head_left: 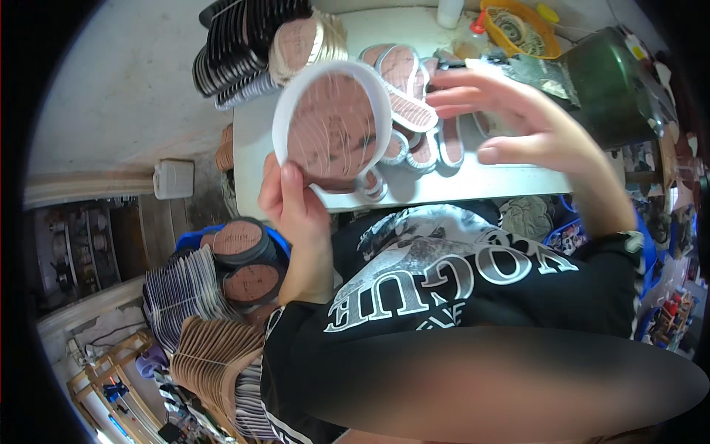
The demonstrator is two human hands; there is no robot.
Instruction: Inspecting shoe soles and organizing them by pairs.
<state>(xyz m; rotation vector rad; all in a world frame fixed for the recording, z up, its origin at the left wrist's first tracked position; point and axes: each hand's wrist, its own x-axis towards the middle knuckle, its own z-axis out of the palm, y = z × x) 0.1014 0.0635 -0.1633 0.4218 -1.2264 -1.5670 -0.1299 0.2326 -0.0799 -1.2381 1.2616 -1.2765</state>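
Note:
My left hand [292,200] grips the lower left edge of a shoe insole [329,126], thumb on its brownish-pink face. White edging runs round this piece, and pale strands cross its face. It is held up toward the camera, above the white table [488,180]. To its right, my right hand [518,122] is raised and slightly blurred. Its fingers are stretched and apart, with nothing seen in them. They hover by a loose pile of white-edged insoles [423,148], and whether they touch it I cannot tell.
Behind the held piece stand stacks of black insoles [240,44] and cream insoles [299,43]. At the back right are a yellow basket [551,46], a red-tipped bottle [473,43] and a dark green box [610,85]. Tied brown insoles [214,355] lie beside my left arm.

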